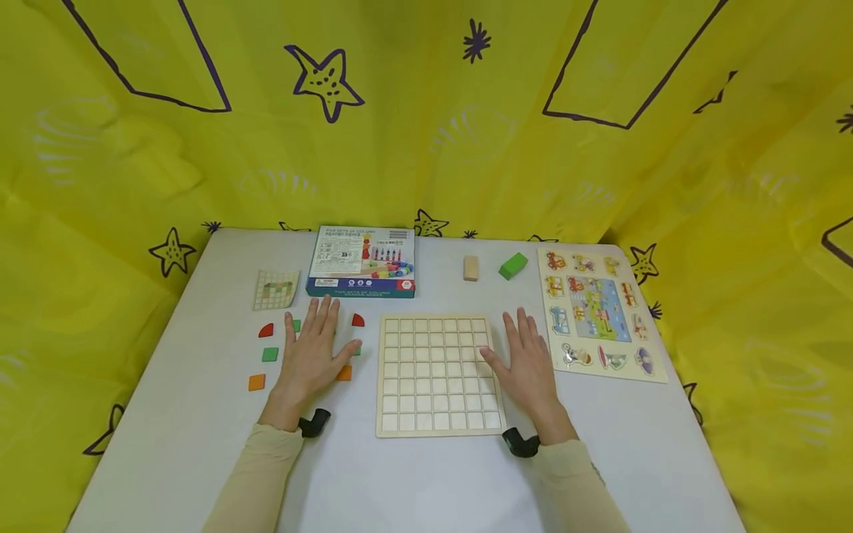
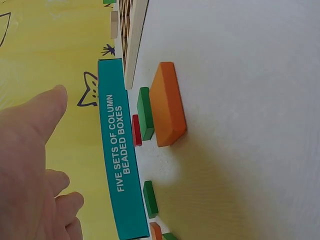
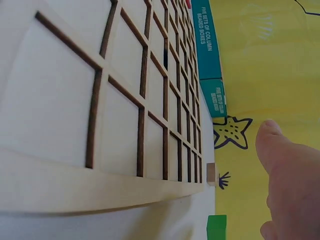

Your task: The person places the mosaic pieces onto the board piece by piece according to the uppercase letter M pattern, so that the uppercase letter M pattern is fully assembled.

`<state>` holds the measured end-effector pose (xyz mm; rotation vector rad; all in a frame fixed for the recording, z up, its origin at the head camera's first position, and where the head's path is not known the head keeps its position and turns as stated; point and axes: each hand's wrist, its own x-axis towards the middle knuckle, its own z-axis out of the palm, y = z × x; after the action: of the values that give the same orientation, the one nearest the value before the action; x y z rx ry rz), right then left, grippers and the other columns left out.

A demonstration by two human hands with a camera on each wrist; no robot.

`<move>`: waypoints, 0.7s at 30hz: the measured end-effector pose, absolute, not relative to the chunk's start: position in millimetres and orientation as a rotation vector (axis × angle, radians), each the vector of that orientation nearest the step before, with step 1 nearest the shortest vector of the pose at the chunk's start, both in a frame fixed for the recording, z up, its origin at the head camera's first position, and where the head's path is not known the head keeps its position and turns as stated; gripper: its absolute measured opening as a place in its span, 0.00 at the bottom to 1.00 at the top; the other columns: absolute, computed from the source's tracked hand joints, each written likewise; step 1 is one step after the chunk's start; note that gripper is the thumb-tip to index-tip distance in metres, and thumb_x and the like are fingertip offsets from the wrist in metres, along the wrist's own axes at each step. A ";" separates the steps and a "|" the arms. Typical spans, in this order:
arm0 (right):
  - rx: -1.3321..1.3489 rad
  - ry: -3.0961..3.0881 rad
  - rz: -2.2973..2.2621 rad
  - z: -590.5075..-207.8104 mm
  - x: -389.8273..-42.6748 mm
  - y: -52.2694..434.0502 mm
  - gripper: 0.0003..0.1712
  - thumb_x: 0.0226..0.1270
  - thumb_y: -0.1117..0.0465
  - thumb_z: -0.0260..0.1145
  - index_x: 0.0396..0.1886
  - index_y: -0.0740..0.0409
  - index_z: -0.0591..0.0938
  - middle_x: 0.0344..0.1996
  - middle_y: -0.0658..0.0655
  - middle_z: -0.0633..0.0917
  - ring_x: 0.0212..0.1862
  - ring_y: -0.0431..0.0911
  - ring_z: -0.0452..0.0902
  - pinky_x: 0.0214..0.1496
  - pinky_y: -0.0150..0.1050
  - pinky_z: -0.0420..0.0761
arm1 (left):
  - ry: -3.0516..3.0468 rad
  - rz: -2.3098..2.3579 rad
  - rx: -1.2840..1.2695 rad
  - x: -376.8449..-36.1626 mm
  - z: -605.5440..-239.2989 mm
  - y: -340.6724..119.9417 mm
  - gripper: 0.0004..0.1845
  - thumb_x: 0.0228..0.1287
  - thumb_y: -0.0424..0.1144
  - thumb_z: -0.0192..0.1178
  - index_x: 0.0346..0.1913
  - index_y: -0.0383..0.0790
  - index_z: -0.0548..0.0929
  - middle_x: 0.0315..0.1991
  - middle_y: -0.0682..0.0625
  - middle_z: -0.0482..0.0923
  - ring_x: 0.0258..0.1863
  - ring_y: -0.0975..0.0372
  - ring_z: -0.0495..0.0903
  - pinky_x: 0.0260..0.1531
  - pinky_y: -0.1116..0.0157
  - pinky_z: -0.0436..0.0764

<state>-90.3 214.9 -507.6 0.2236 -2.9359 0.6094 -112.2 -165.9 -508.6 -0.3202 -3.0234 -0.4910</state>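
Note:
My left hand (image 1: 311,360) is spread flat, palm down, over several small colored tiles and hides part of them. Around it lie a red quarter-round tile (image 1: 266,330), a green tile (image 1: 269,354) and an orange tile (image 1: 256,382); another orange tile (image 2: 169,105) shows close by in the left wrist view. My right hand (image 1: 531,370), fingers straight and holding nothing, overlaps the right edge of a wooden grid board (image 1: 440,429). The board's square cells hold no tiles. In the right wrist view its frame (image 3: 100,187) fills the left side.
Behind my left hand stands a teal-sided box (image 1: 360,263), with a small pattern card (image 1: 275,289) left of it. A plain wooden block (image 1: 471,268) and a green block (image 1: 513,266) sit at the back. A picture puzzle board (image 1: 603,318) lies at right. Yellow curtains (image 1: 400,148) surround the table.

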 end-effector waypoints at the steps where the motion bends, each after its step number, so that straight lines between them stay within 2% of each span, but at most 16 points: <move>1: 0.235 -2.931 0.637 -507.8 -89.4 214.7 0.48 0.69 0.39 0.60 0.77 0.60 0.56 0.76 0.65 0.49 0.74 0.63 0.43 0.68 0.63 0.51 | -3.020 -0.493 -0.322 -112.4 -509.1 -165.6 0.48 0.67 0.66 0.49 0.77 0.36 0.49 0.77 0.41 0.44 0.75 0.48 0.38 0.65 0.41 0.24; 8: 0.260 -2.921 0.799 -507.5 -80.1 214.5 0.46 0.70 0.41 0.61 0.77 0.60 0.55 0.76 0.63 0.50 0.74 0.62 0.43 0.68 0.63 0.54 | -3.004 -0.527 -0.317 -115.3 -512.8 -164.1 0.45 0.67 0.60 0.56 0.75 0.34 0.55 0.75 0.39 0.52 0.75 0.48 0.39 0.64 0.40 0.24; 13: 0.217 -2.902 0.878 -509.4 -71.0 215.7 0.45 0.70 0.41 0.60 0.76 0.60 0.57 0.74 0.64 0.56 0.73 0.62 0.50 0.66 0.62 0.58 | -2.991 -0.572 -0.321 -118.4 -512.7 -162.8 0.40 0.68 0.55 0.59 0.73 0.32 0.62 0.71 0.37 0.61 0.74 0.46 0.44 0.63 0.40 0.24; 18: 0.190 -2.863 0.928 -510.3 -61.8 215.7 0.43 0.69 0.42 0.62 0.74 0.61 0.62 0.67 0.67 0.67 0.66 0.62 0.61 0.61 0.61 0.66 | -2.963 -0.617 -0.345 -122.5 -510.4 -162.2 0.33 0.68 0.51 0.61 0.68 0.32 0.70 0.66 0.39 0.69 0.72 0.45 0.55 0.65 0.36 0.34; 21: 0.171 -2.857 0.946 -511.3 -56.1 215.4 0.41 0.69 0.43 0.63 0.73 0.61 0.64 0.59 0.65 0.74 0.58 0.59 0.68 0.54 0.57 0.72 | -2.952 -0.698 -0.361 -125.8 -509.8 -162.4 0.29 0.69 0.47 0.60 0.66 0.32 0.72 0.65 0.38 0.71 0.70 0.45 0.57 0.66 0.38 0.39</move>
<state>-56.1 215.4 -511.3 0.1710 -2.8565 0.9465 -125.8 -162.4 -509.8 -0.3606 -2.9517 -0.6983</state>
